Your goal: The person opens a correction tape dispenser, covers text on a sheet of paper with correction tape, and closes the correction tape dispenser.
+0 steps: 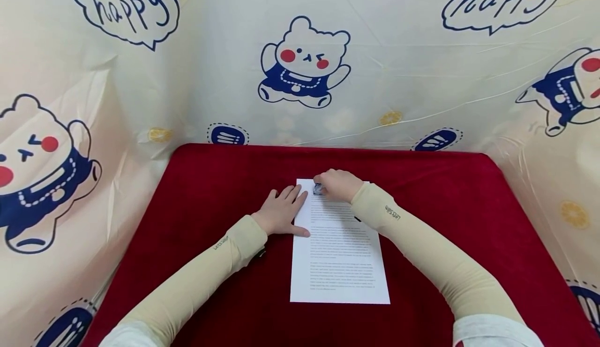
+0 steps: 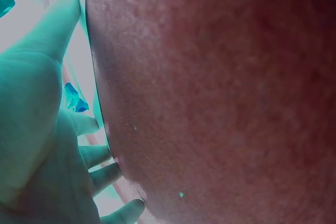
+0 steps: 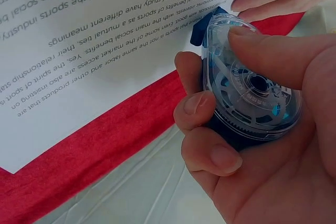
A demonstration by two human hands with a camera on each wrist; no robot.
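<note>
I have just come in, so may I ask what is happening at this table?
A person is working over a printed sheet on a red cloth. The right hand grips what looks like a correction tape dispenser, held near the top lines of text. The left hand lies across the sheet's left edge, fingers spread. Whether any tape is already laid down, I cannot tell.
</note>
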